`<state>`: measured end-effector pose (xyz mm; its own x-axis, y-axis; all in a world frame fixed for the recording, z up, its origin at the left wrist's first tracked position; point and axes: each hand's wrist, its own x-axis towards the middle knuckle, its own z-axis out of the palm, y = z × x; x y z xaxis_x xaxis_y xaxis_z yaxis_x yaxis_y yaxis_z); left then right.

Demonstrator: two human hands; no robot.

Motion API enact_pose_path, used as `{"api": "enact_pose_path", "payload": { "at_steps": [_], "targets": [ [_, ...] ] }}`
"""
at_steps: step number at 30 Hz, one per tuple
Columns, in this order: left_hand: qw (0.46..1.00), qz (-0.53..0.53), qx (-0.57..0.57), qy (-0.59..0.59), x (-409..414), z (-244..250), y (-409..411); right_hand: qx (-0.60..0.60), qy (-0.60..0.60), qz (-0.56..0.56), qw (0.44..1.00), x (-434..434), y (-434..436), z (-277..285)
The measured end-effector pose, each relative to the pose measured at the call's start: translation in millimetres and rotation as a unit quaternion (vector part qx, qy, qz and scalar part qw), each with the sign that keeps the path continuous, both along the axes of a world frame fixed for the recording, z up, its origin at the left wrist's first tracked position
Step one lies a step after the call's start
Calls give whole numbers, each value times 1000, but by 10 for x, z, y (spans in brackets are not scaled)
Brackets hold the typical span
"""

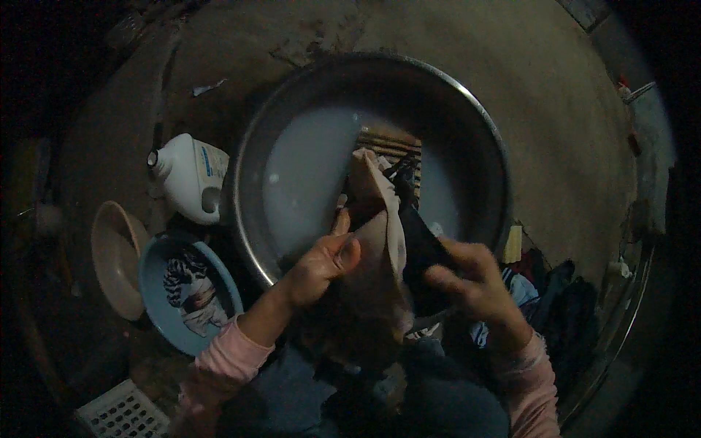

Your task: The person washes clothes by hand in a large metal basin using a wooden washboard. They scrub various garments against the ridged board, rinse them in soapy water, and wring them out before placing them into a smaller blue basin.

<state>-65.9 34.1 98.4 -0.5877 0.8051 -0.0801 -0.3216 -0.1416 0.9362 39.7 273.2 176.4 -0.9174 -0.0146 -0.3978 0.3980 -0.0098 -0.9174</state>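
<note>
A large round metal basin [482, 120] with cloudy water [306, 159] stands before me. A ridged washboard [391, 139] leans inside it, its lower part hidden by cloth. My left hand [328, 257] grips the pinkish-beige side of a garment [378, 235] over the basin's near edge. On the black side [424, 246] of that cloth, my right hand [465, 274] has its fingers closed. The cloth hangs between both hands toward my lap, where its lower end is lost in shadow. Whether the beige and black parts are one piece is unclear.
Left of the basin lies a white plastic jug [189, 175]. Nearby are a blue basin [227, 268] holding clothes [194, 301], a beige basin [112, 263] and a white perforated plastic item [126, 410]. A yellow block [513, 245] and piled clothes [564, 312] lie at right.
</note>
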Motion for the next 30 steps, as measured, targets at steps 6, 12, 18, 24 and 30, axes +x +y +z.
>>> {"api": "enact_pose_path", "payload": {
  "at_steps": [6,12,18,24,30],
  "targets": [
    [916,26,203,-345,193,-410,-53,90,180,-151,968,-127,380,333],
    [989,-39,-69,-125,527,-1125,-341,51,278,-268,921,-57,642,338],
    [946,-41,-32,-320,499,-844,-213,-23,354,-354,865,36,1064,419],
    [986,-28,-55,-154,250,-332,-277,-36,400,-368,839,29,1340,537],
    [992,2,-88,-95,183,-127,-287,-39,412,-369,832,1,1369,583]
  ]
}}
